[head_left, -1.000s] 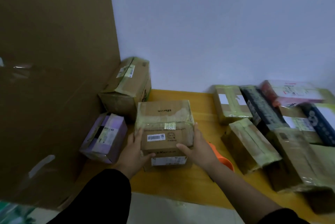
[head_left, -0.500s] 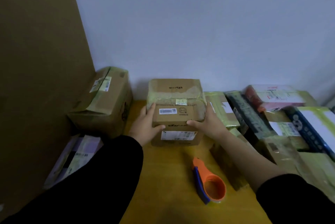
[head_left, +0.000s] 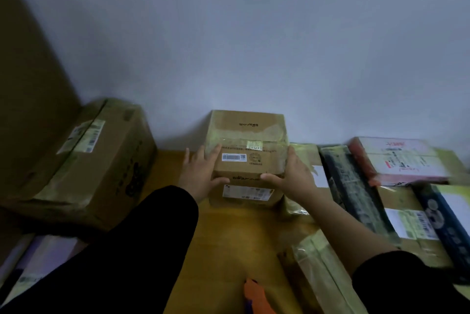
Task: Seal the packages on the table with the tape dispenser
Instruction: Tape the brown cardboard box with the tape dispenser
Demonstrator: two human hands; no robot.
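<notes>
Facing pale wall (head_left: 254, 47), we see it right behind taped package (head_left: 246, 133), our landmark. Yellow worktop (head_left: 229, 237) under package, running toward us. Large carton (head_left: 96, 169) left of package, apart from it. Row of wrapped parcels (head_left: 396, 158) right of package, nearest just beside it. Our left hand (head_left: 201, 174) flat on package's left side, fingers straight and spread, thumb on front face. Our right hand (head_left: 295, 174) flat on its right side, thumb on front face. Orange tape dispenser (head_left: 254, 296) on worktop, nearer us than package, partly cut off, untouched.
</notes>
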